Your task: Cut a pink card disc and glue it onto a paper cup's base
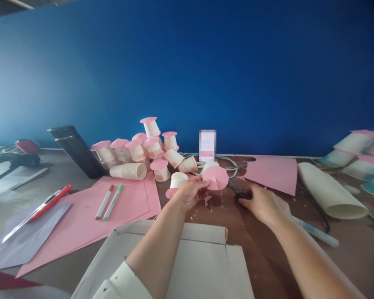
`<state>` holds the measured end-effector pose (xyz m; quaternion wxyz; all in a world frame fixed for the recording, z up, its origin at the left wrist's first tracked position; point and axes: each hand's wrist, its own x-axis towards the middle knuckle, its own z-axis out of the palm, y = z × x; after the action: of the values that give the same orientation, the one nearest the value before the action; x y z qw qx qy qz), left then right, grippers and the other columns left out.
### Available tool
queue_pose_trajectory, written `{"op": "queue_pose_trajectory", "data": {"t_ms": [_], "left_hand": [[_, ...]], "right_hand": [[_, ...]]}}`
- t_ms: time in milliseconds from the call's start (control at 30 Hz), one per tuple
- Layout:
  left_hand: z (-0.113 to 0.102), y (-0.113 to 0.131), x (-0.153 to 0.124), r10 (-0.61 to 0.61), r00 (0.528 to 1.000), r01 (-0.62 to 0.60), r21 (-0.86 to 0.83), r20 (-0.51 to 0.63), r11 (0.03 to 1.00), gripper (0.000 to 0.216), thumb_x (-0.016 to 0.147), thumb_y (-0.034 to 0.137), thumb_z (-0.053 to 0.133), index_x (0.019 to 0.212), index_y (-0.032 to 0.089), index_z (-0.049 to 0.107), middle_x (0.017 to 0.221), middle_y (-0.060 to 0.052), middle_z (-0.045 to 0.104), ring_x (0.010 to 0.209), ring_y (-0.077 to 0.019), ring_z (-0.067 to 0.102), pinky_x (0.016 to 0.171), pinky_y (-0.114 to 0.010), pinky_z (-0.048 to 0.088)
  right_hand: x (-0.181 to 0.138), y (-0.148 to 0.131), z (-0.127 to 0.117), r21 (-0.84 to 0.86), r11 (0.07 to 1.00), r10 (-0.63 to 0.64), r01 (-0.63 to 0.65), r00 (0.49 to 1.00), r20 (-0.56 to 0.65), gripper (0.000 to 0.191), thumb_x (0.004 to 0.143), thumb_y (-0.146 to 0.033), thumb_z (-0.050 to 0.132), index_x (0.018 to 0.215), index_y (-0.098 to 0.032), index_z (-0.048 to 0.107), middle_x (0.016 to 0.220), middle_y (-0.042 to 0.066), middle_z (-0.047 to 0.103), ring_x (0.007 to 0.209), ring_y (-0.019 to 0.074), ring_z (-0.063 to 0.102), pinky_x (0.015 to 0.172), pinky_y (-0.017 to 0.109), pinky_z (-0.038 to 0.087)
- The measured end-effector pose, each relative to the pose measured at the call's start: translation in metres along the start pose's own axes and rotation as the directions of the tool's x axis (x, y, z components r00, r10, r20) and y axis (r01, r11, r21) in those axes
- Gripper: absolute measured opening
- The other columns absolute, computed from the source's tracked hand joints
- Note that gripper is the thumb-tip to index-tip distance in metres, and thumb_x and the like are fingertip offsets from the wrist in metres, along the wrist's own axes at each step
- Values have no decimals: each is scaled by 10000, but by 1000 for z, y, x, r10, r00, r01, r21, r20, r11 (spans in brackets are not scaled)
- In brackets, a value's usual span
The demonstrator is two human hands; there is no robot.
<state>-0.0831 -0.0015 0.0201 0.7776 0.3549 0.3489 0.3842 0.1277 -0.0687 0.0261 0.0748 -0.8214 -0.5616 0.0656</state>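
Observation:
My left hand (191, 193) pinches a round pink paper disc (218, 177) by its left edge, in front of a white paper cup (209, 167). To the right, my right hand (266, 203) is closed on the dark handles of a pair of scissors (239, 192) close to the table. Their blades point towards the disc and are partly blurred. Just left of my left hand stands another paper cup (178, 180) with pink paper at its base. A small pink scrap (207, 200) lies beneath the disc.
Paper cups with pink discs (136, 150) are piled at the back left, beside a black flask (81, 153). Pink sheets (87, 207), markers (113, 202) and a red cutter (50, 203) lie left. A pink sheet (272, 172) and pale roll (333, 193) lie right; white cardboard (205, 265) in front.

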Motion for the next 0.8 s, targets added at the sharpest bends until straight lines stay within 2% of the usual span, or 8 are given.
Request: {"op": "queue_pose_trajectory", "data": {"t_ms": [167,267,333,400,467,567,667,800], "left_hand": [[-3,-5,6,4,1000,-3,97,-11,995,128,729,143,738,807,107,643,700,-20,615,565,-60,546,559,-171,439],[-5,-7,9,14,1000,-12,147,-13,989,203,687,203,787,804,108,651,721,-27,619,601,-76,562,585,-189,454],[-6,-7,9,24,1000,-23,171,-6,985,256,653,246,817,791,110,649,734,-31,617,635,-94,577,608,-207,470],[-6,-6,8,32,999,-32,196,4,980,290,627,273,835,779,113,647,742,-34,618,662,-107,588,634,-223,484],[-6,-6,7,35,999,-34,230,2,973,297,613,278,844,761,114,646,740,-35,624,667,-109,593,651,-226,491],[-5,-7,7,34,999,-36,302,10,953,280,615,277,841,747,117,653,711,-33,631,635,-107,593,635,-225,496],[-2,-9,6,18,1000,-27,446,24,895,258,643,301,820,764,131,668,650,-25,628,562,-111,581,565,-229,493],[0,-10,3,-79,996,42,637,29,770,197,703,320,763,789,157,693,646,-50,651,542,-144,604,502,-231,473]], "right_hand": [[-6,-2,-4,-111,992,-55,54,998,-8,299,804,-421,594,1048,-269,679,979,109,728,963,354,662,708,429,464],[-6,0,-2,-175,978,-129,116,990,-64,269,792,-414,625,998,-267,716,936,109,728,984,367,646,753,455,464],[-5,1,0,-153,979,-155,135,979,-129,268,788,-413,633,988,-260,725,975,115,719,1017,379,625,769,466,466],[-2,-1,4,17,986,-156,164,962,-223,303,816,-423,605,1044,-251,707,1045,108,707,1027,350,625,791,445,476],[-1,-6,8,302,932,-115,198,955,-272,378,853,-480,556,1113,-229,666,1032,94,712,957,289,657,788,392,490],[-3,-19,16,643,746,-112,174,984,-136,503,845,-568,536,1163,-185,607,861,62,725,692,217,671,634,317,494],[-6,-30,22,743,653,-191,146,981,-25,473,831,-500,565,1172,-172,584,717,15,697,540,178,611,524,277,445],[-7,-31,24,721,679,-154,135,987,-39,415,820,-394,552,1171,-177,594,761,15,715,511,163,589,528,272,437]]}}
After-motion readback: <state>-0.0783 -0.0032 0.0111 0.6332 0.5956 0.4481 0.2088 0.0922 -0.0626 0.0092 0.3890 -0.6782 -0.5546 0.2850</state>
